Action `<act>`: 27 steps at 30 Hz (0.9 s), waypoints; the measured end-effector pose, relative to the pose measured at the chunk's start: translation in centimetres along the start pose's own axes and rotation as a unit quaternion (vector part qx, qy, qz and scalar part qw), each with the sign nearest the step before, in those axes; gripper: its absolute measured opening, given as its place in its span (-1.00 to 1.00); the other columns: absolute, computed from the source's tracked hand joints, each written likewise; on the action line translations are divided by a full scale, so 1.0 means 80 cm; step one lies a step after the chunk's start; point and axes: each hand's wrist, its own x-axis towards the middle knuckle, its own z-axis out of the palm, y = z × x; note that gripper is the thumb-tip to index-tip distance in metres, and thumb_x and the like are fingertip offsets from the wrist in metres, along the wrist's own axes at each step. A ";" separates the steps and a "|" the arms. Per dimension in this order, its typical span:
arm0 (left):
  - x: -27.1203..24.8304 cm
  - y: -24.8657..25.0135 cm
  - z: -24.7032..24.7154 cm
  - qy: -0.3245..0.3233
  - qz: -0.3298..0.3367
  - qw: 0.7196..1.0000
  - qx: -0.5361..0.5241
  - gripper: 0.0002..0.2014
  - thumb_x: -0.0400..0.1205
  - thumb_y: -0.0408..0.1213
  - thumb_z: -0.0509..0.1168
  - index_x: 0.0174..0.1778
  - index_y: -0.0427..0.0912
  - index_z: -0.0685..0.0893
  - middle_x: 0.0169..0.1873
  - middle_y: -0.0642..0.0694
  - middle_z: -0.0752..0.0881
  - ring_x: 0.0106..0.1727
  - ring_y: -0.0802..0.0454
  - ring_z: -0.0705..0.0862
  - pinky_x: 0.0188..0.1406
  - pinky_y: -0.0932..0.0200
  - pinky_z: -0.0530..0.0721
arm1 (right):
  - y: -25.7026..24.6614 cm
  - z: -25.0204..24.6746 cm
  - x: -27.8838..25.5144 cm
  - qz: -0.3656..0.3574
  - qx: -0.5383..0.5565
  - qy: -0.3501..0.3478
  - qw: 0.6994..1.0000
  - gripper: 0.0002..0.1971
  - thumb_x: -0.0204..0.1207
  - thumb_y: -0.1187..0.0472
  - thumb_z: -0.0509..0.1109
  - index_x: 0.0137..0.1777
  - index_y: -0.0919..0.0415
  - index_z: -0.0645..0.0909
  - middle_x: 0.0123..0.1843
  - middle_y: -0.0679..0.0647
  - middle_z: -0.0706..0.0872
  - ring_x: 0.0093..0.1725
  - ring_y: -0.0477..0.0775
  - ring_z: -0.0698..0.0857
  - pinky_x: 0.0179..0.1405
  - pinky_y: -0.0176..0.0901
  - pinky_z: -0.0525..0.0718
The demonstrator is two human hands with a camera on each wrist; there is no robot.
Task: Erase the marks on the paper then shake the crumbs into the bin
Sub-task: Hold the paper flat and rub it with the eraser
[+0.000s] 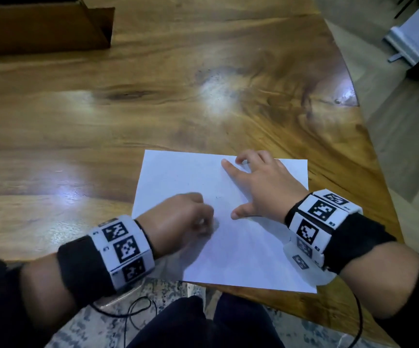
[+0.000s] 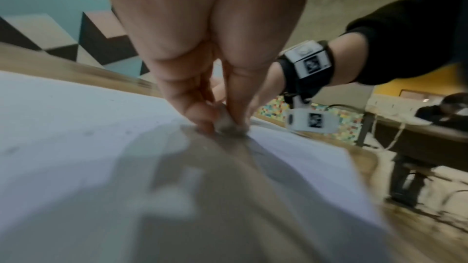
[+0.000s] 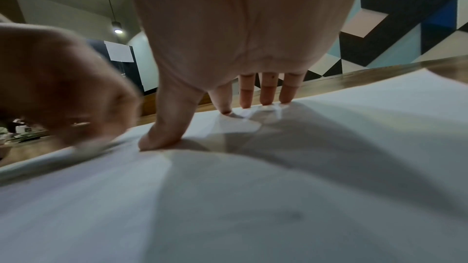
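A white sheet of paper (image 1: 231,237) lies on the wooden table near its front edge, with faint pencil marks (image 1: 218,197) near its middle. My left hand (image 1: 188,217) is blurred and pinches a small greyish eraser (image 2: 225,125) whose tip presses on the paper (image 2: 76,127). My right hand (image 1: 258,184) lies spread on the sheet's upper right part, its fingertips (image 3: 266,99) and thumb pressing the paper (image 3: 329,147) flat. The left hand (image 3: 63,87) shows as a blur in the right wrist view.
A brown cardboard box (image 1: 40,26) stands at the table's far left. The wooden table (image 1: 153,96) stretches bare beyond the sheet, and its curved edge (image 1: 369,136) runs down the right. A black cable (image 1: 133,310) hangs below the front edge.
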 end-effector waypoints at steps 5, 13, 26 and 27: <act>0.031 -0.008 -0.002 0.113 -0.024 0.993 0.016 -0.78 0.51 -0.15 0.16 -0.24 -0.21 0.62 -0.27 -0.18 0.54 -0.18 -0.23 0.61 -0.24 0.15 0.43 | 0.001 0.000 0.001 0.000 0.002 -0.003 1.000 0.03 0.33 -0.34 0.41 0.67 -0.08 -0.09 0.54 0.01 0.10 0.49 0.11 0.09 0.49 -0.05 0.17; 0.005 0.007 0.006 0.018 0.009 1.000 0.012 -0.83 0.45 -0.15 0.19 -0.34 -0.15 0.61 -0.36 -0.10 0.49 -0.32 -0.20 0.63 -0.36 0.19 0.44 | 0.000 0.000 0.001 0.001 -0.005 -0.004 1.000 0.03 0.33 -0.33 0.42 0.67 -0.06 -0.08 0.55 0.04 0.12 0.49 0.14 0.11 0.48 -0.03 0.19; 0.017 0.013 -0.003 0.022 -0.031 0.999 0.037 -0.91 0.50 -0.32 0.25 -0.18 -0.23 0.62 -0.20 -0.22 0.56 -0.13 -0.24 0.60 -0.20 0.10 0.47 | -0.001 -0.002 0.000 0.001 -0.003 -0.006 1.000 0.02 0.34 -0.32 0.42 0.67 -0.05 -0.07 0.54 0.04 0.12 0.48 0.12 0.11 0.48 -0.05 0.18; 0.029 0.010 -0.010 0.050 -0.045 0.997 0.040 -0.92 0.51 -0.35 0.23 -0.14 -0.23 0.62 -0.19 -0.23 0.56 -0.11 -0.24 0.60 -0.18 0.08 0.48 | -0.001 -0.002 0.000 0.002 -0.002 -0.006 1.000 0.02 0.34 -0.33 0.41 0.67 -0.05 -0.08 0.54 0.03 0.11 0.48 0.12 0.11 0.48 -0.05 0.17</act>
